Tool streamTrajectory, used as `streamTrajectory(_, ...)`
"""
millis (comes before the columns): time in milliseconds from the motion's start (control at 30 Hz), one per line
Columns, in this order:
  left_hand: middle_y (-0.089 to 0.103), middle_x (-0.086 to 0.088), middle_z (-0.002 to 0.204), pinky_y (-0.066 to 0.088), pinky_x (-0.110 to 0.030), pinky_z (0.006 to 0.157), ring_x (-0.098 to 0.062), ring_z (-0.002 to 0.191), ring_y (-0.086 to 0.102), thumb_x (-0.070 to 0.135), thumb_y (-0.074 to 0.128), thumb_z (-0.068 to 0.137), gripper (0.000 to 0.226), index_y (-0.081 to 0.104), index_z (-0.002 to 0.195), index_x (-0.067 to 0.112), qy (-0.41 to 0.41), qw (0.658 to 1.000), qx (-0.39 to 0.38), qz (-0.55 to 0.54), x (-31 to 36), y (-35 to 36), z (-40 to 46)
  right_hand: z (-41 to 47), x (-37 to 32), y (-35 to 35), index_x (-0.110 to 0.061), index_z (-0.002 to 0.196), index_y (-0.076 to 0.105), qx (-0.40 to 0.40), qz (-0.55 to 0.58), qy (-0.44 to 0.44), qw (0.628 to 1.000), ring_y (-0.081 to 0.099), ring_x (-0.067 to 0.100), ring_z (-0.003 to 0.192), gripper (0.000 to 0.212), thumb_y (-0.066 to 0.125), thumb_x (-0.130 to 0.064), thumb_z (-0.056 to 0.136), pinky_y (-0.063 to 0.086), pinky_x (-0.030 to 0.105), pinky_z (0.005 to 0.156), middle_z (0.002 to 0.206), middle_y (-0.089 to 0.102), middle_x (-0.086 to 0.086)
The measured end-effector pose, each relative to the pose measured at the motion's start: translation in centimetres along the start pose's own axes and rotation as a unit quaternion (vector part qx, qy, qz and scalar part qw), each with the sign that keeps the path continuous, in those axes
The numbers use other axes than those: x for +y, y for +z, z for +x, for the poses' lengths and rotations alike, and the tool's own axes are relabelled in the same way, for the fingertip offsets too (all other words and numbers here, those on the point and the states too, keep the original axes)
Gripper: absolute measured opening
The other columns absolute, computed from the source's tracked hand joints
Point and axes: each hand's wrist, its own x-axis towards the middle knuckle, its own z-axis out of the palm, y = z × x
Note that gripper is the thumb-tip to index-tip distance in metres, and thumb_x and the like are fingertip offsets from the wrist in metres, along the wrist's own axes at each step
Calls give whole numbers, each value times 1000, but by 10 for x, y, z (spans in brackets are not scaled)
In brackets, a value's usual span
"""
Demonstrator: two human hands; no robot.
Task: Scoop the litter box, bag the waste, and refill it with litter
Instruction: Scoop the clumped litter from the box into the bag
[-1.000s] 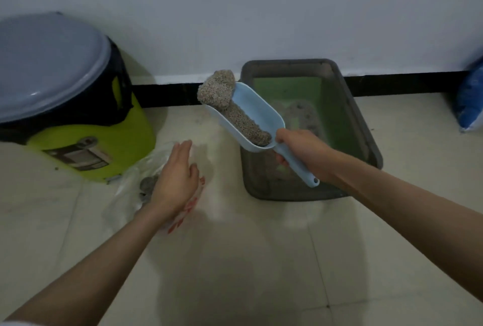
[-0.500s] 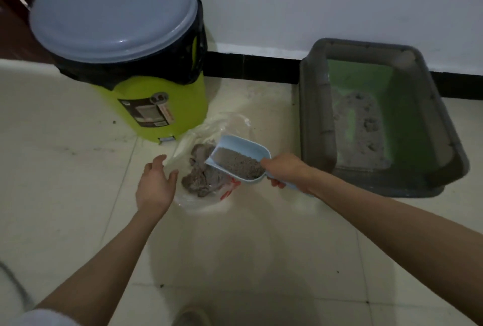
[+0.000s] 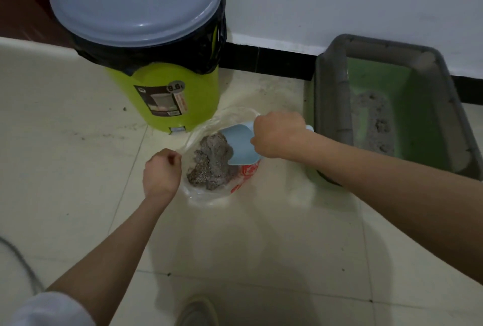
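**Scoop tipped over waste bag**

I note a lime-green plastic bin (image 3: 167, 95) with grey lid behind the clear plastic bag (image 3: 209, 192) on the tiled floor (image 3: 65, 168). My right hand (image 3: 277, 134) clenches the pale-blue plastic scoop (image 3: 240, 145), tilted over clumped grey litter (image 3: 211, 163). My left hand (image 3: 162, 171) pinches the bag's edge. The grey-rimmed green litter box (image 3: 329, 100) sits against the wall, rightward.

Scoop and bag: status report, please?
Right hand grips scoop, tipped over bag. Left hand pinches bag edge. Clumps inside. Nothing in the way.
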Motion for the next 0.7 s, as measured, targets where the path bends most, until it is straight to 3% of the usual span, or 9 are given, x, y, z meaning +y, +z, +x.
streamTrajectory(67,68,-16,94,41,-31,69,-36,87,61,13,50,90,17,67,92,7,10,1000,-2,11,1,-1,-2,-1,-1,-2,-13,106,58,21,-65,-24,997,48,18,80,19,44,-23,97,32,29,65,101,61,2)
streamTrajectory(133,67,-17,94,42,-34,70,-37,85,61,12,51,90,17,67,90,7,36,999,1,26,2,-2,-3,-2,3,-2,-13,108,59,24,-62,-19,998,52,19,84,20,44,-22,97,33,29,69,108,62,3)
streamTrajectory(300,64,-14,95,44,-33,71,-30,80,61,13,53,89,14,66,91,8,118,993,8,29,19,-9,-8,-13,47,5,-11,99,62,29,143,63,987,51,22,75,29,44,-33,94,38,28,68,83,54,4)
streamTrajectory(367,63,-11,95,45,-33,74,-27,83,61,13,54,90,13,65,94,8,171,985,-11,12,37,-10,-12,-21,78,11,-8,79,64,26,282,90,955,57,17,61,36,46,-35,94,46,23,60,67,62,0)
streamTrajectory(433,62,-10,98,44,-31,77,-26,89,60,12,54,90,14,64,99,8,237,971,-38,11,62,-7,-16,-34,107,15,-11,62,62,41,376,114,919,51,5,39,41,48,-33,94,42,13,45,47,60,-7)
streamTrajectory(500,62,-10,104,39,-29,81,-27,98,58,13,53,90,19,63,106,8,295,953,-63,21,92,2,-22,-49,132,18,-8,69,66,69,435,141,887,46,6,36,39,49,-31,94,36,10,40,50,60,-3)
streamTrajectory(567,61,-9,114,39,-29,88,-26,107,55,22,48,93,28,60,115,10,347,933,-93,36,124,13,-32,-65,155,20,-1,83,68,104,525,164,829,45,8,40,33,49,-26,95,37,13,41,59,60,5)
streamTrajectory(633,57,-8,125,39,-32,97,-25,116,51,36,36,93,45,55,125,11,407,904,-119,63,154,26,-42,-78,177,23,2,91,65,134,594,192,770,45,10,45,30,48,-23,96,38,17,44,63,57,7)
streamTrajectory(700,45,-11,140,30,-31,107,-24,129,41,38,35,95,51,43,137,10,439,881,-148,97,184,43,-49,-88,198,32,1,92,64,156,620,227,735,45,14,51,31,47,-25,96,38,23,51,65,57,7)
